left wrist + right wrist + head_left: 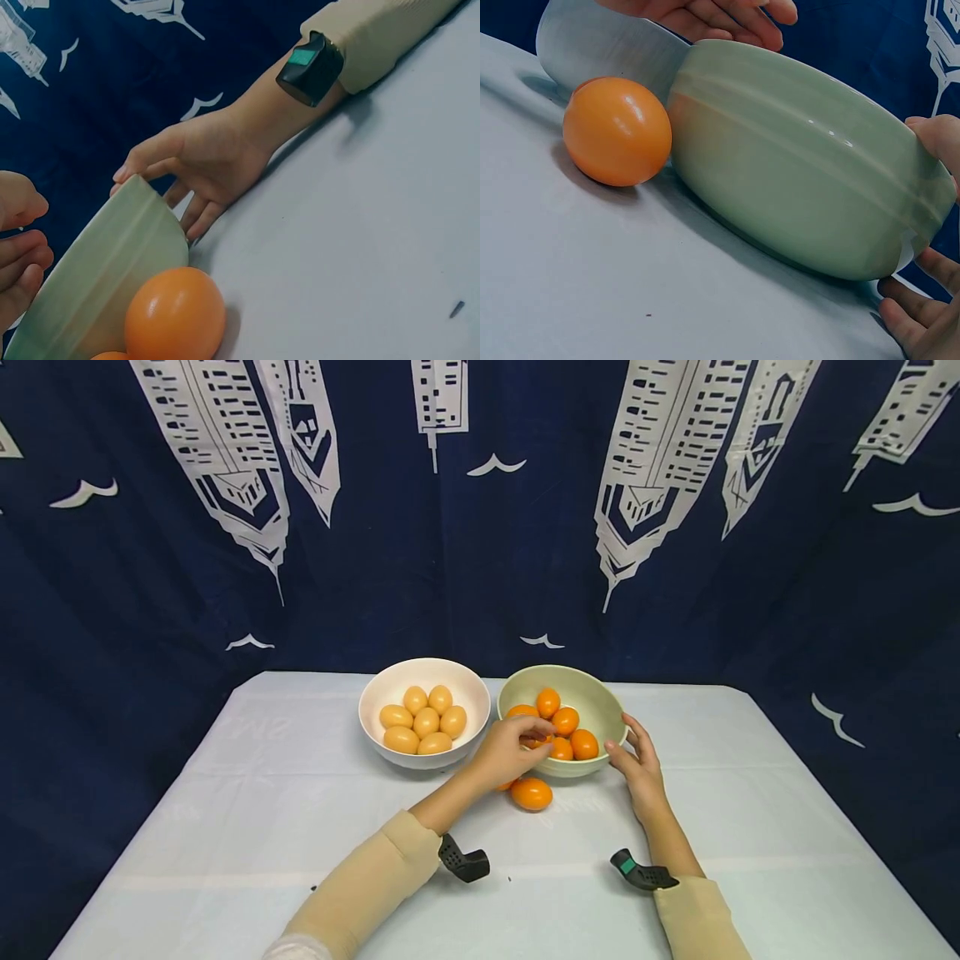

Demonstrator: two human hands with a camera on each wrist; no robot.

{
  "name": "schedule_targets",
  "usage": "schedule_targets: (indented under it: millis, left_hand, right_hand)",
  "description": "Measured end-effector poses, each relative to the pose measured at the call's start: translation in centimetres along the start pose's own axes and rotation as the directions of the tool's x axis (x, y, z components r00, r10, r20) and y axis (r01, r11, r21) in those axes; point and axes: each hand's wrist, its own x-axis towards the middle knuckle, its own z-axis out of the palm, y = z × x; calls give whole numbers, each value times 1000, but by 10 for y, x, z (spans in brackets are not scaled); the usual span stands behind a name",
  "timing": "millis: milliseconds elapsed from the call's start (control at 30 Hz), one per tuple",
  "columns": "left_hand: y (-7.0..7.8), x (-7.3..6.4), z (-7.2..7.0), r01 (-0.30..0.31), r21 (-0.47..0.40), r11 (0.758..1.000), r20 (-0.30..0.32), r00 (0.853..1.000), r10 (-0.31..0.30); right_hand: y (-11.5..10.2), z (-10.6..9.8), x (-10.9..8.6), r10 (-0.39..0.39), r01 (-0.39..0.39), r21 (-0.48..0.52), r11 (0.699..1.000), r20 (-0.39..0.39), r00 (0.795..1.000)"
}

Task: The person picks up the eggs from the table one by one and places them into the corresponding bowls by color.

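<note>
A pale green bowl (600, 706) holds several orange eggs (566, 721). My right hand (641, 774) grips its right side, thumb and fingers at the rim; in the right wrist view the fingers (911, 304) reach low along the wall. Over the bowl's left part is my left hand (513, 747), fingers loosely bent and parted from the thumb, with orange eggs just beneath. In the right wrist view that left hand (720, 19) appears above the rim with no egg showing in it. On the table before the bowl lies an orange egg (531, 794), and another is mostly hidden by the left wrist.
Left of the green bowl stands a white bowl (371, 710) with several yellowish eggs (426, 722). Both bowls are near the back edge of the white-covered table (247, 827). A dark blue printed curtain (450, 568) hangs behind. Each wrist carries a black camera mount (463, 862).
</note>
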Motion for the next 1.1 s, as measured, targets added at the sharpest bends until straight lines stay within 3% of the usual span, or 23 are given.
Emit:
schedule_targets:
  millis: [233,633,1100]
  left_hand:
    - [0,-15,-5,8,-121,993,34,999,-4]
    - [-13,-35,1,-15,-37,999,59,998,17]
    - [-17,-43,7,-23,77,997,115,993,14]
  right_hand:
    - [0,1,-1,3,-3,-8,1000,-2,1000]
    - [0,1,0,16,-16,-19,1000,-8,1000]
    - [5,0,1,5,-5,-28,1000,-24,1000]
